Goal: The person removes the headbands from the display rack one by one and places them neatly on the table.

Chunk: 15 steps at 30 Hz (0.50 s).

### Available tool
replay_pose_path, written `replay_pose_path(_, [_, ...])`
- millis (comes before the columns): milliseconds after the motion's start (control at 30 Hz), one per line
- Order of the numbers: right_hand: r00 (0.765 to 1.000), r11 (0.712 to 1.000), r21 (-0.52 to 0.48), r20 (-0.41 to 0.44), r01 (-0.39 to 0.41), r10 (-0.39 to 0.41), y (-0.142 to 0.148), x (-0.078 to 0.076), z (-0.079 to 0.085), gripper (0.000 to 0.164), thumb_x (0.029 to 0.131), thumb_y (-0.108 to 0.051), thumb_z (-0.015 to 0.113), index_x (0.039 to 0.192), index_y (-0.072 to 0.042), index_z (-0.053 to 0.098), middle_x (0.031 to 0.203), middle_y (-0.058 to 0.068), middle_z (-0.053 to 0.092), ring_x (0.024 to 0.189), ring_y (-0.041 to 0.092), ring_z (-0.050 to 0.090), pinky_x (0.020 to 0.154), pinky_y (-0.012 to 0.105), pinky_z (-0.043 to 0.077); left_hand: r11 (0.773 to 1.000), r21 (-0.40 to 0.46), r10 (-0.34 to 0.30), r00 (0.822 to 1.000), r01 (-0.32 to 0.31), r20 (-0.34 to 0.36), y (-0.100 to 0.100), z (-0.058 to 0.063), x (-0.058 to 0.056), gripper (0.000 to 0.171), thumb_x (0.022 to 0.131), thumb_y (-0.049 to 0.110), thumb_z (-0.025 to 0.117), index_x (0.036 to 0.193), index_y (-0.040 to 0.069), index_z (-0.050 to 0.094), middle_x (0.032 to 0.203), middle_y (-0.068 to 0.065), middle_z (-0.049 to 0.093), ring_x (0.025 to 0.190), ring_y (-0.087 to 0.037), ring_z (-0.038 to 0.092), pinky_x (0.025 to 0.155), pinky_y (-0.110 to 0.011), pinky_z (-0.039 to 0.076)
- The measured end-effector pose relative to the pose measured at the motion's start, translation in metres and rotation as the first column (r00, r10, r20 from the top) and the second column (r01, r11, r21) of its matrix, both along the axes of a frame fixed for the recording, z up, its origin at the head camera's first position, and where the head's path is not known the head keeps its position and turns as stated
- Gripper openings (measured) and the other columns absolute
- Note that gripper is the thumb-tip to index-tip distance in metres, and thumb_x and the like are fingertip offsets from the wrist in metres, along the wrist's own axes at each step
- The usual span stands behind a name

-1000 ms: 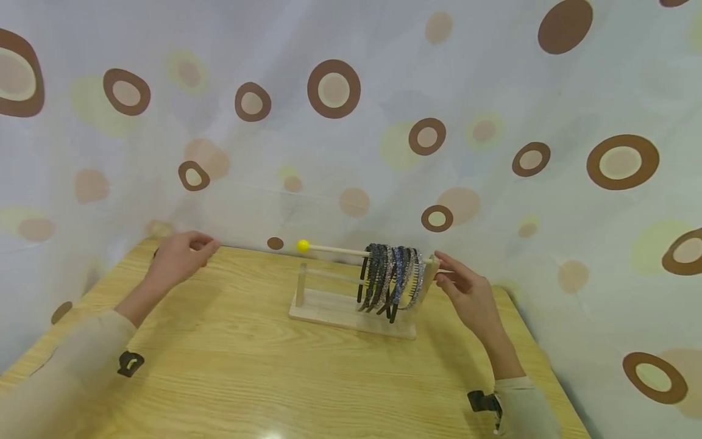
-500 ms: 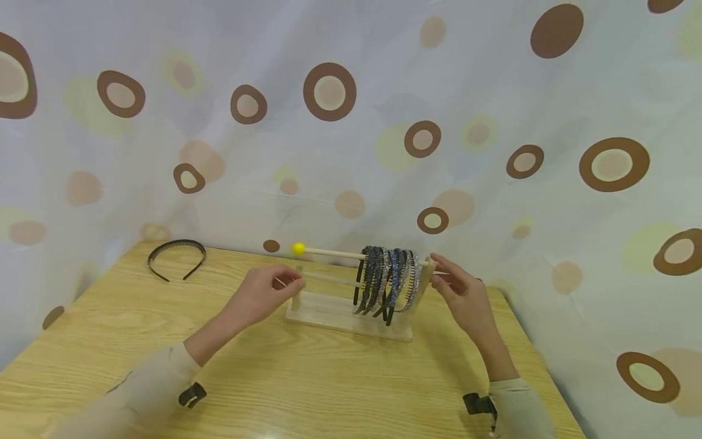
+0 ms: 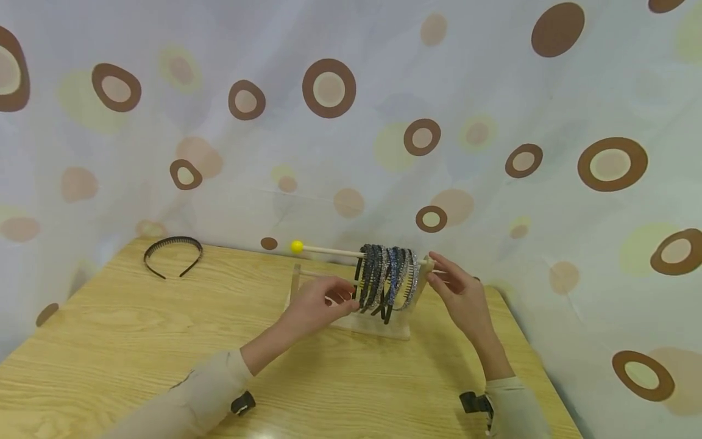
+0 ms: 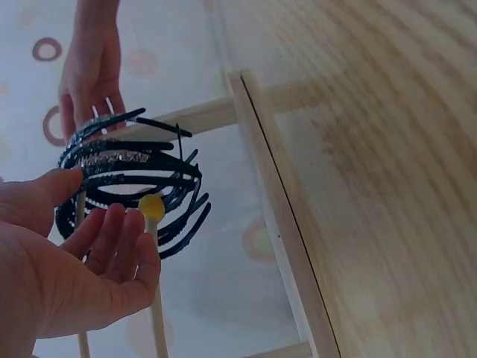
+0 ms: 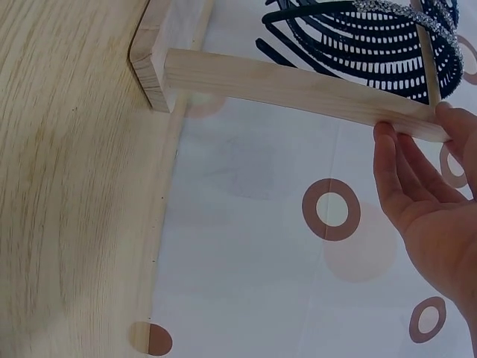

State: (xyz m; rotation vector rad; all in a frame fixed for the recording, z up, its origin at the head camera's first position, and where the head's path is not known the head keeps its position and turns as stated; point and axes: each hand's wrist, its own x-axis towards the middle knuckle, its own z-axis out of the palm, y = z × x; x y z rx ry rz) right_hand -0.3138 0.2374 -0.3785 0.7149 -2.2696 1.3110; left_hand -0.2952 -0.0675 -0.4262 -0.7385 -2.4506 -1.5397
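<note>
A bunch of glittery headbands [image 3: 390, 277], black, silver and blue, hangs on the rods toward the right end of a wooden stand [image 3: 384, 328]. My left hand [image 3: 323, 300] reaches in front of the stand, thumb and fingers apart, fingertips right at the leftmost headband. In the left wrist view its fingers [image 4: 119, 242] curve loosely near the yellow ball [image 4: 151, 207] on a rod's end. At the stand's other end, my right hand [image 3: 463, 300] pinches the top of the wooden upright [image 5: 298, 88] between thumb and fingers.
One black toothed headband [image 3: 185, 239] lies alone at the back left of the wooden table [image 3: 137, 341]. A wall covering [image 3: 351, 152] with brown rings rises behind the table and along its right side. Black straps [image 3: 243, 403] sit at both wrists.
My left hand has moved right from the back left, leaving the lone headband uncovered, past the stand's left end to the hanging headbands. The right hand stays at the upright.
</note>
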Motion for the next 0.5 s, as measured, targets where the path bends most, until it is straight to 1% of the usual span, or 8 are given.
replay_pose_path(67, [1.0,1.0,0.002,-0.001,-0.003,0.003,0.0,-0.001,0.001,0.044,0.097,0.005,0.067,0.14,0.002,0.06,0.123,0.024,0.065,0.105,0.023,0.069,0.084,0.021,0.055,1.0,0.013,0.0,1.0,0.0,0.007,0.007,-0.001,0.002,0.039,0.096,0.027,0.075,0.126,0.003,0.067,0.108,-0.004,0.07,0.094,-0.015,0.065,0.08,-0.032,0.056])
replay_pose_path(167, [1.0,1.0,0.001,-0.002,-0.007,0.007,0.0,-0.002,0.003,0.044,0.097,0.005,0.067,0.14,0.002,0.059,0.123,0.025,0.065,0.105,0.021,0.068,0.085,0.021,0.055,0.998,0.061,0.009,1.0,-0.01,0.016,0.015,-0.003,0.003,0.041,0.095,0.025,0.076,0.127,0.002,0.063,0.11,-0.008,0.068,0.094,-0.017,0.065,0.078,-0.032,0.056])
replay_pose_path(267, [1.0,1.0,0.003,0.006,-0.001,0.001,0.0,-0.001,0.005,0.045,0.097,0.004,0.067,0.141,0.003,0.059,0.124,0.025,0.065,0.105,0.018,0.068,0.085,0.021,0.055,0.994,0.106,0.015,1.0,-0.017,0.012,0.021,-0.006,0.003,0.035,0.095,0.021,0.076,0.122,0.004,0.062,0.107,-0.006,0.067,0.094,-0.016,0.065,0.078,-0.031,0.057])
replay_pose_path(333, [1.0,1.0,0.005,0.021,0.006,-0.006,0.0,0.0,0.005,0.045,0.097,0.003,0.067,0.141,0.002,0.058,0.124,0.025,0.065,0.105,0.017,0.068,0.085,0.021,0.055,0.993,0.121,0.014,1.0,-0.013,0.0,0.024,-0.007,0.005,0.03,0.096,0.017,0.075,0.12,0.004,0.062,0.105,-0.004,0.067,0.094,-0.015,0.065,0.078,-0.03,0.057])
replay_pose_path(433, [0.999,1.0,0.007,0.044,0.009,-0.009,0.0,0.002,0.004,0.045,0.097,0.001,0.068,0.142,0.001,0.058,0.127,0.024,0.064,0.106,0.018,0.068,0.084,0.02,0.055,0.992,0.127,0.014,1.0,-0.012,-0.015,0.026,-0.009,0.008,0.024,0.097,0.011,0.073,0.118,0.006,0.063,0.103,-0.001,0.067,0.094,-0.013,0.065,0.078,-0.028,0.057])
replay_pose_path(500, [0.999,1.0,0.005,0.05,0.005,-0.005,0.0,0.003,0.003,0.045,0.098,0.001,0.068,0.142,0.001,0.058,0.127,0.024,0.064,0.107,0.02,0.068,0.085,0.021,0.055,0.992,0.128,0.018,0.999,-0.014,-0.028,0.027,-0.01,0.009,0.023,0.096,0.007,0.072,0.117,0.005,0.063,0.102,0.0,0.068,0.094,-0.014,0.066,0.077,-0.028,0.057])
